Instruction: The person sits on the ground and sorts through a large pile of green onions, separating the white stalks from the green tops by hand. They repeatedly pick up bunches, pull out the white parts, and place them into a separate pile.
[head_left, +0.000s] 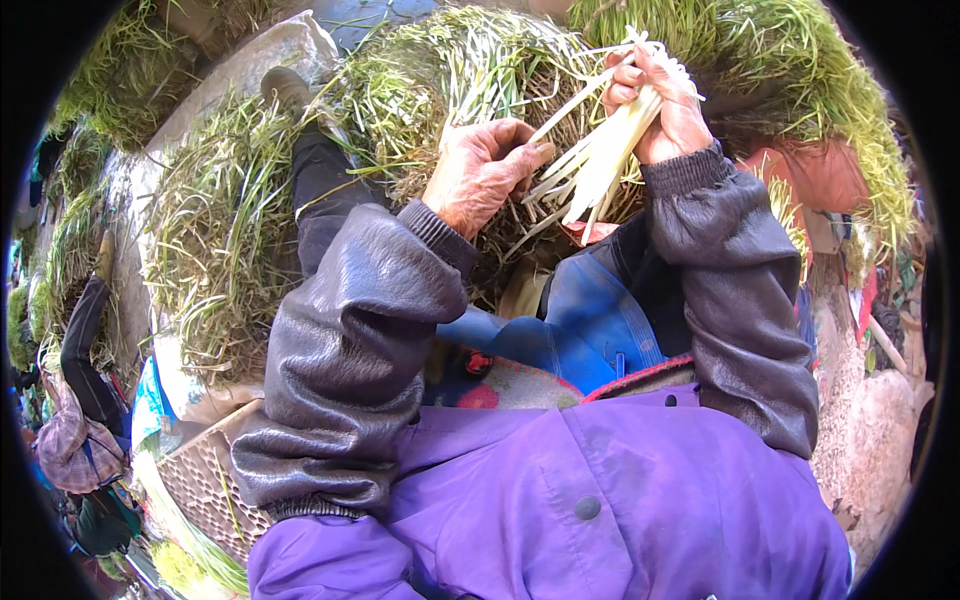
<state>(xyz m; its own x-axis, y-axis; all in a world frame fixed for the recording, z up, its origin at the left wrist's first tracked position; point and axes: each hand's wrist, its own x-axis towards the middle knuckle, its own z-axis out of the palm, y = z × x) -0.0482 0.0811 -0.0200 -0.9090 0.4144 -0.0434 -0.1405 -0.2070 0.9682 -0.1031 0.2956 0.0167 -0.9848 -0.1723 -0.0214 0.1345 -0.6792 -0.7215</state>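
Note:
My right hand (658, 105) grips a bunch of pale, whitish-yellow plant stalks (611, 154), their long ends fanning down and to the left. Thin loose strands poke out above its fingers. To the left, my left hand (487, 169) pinches one pale stalk (574, 109) between thumb and forefinger; that stalk slants up towards my right hand. Just beyond both hands lies a large heap of green leafy stalks (472, 64), with tangled brown dry matter at its near side. Dark leather-like sleeve covers are on both forearms.
Another grassy heap (217, 240) lies at the left, beside an outstretched dark-trousered leg (322, 172). More greens (795, 60) are piled at the far right, above a red sheet (825, 176). A honeycomb-patterned panel (217, 480) is at lower left. Another person (79, 450) sits at the far left.

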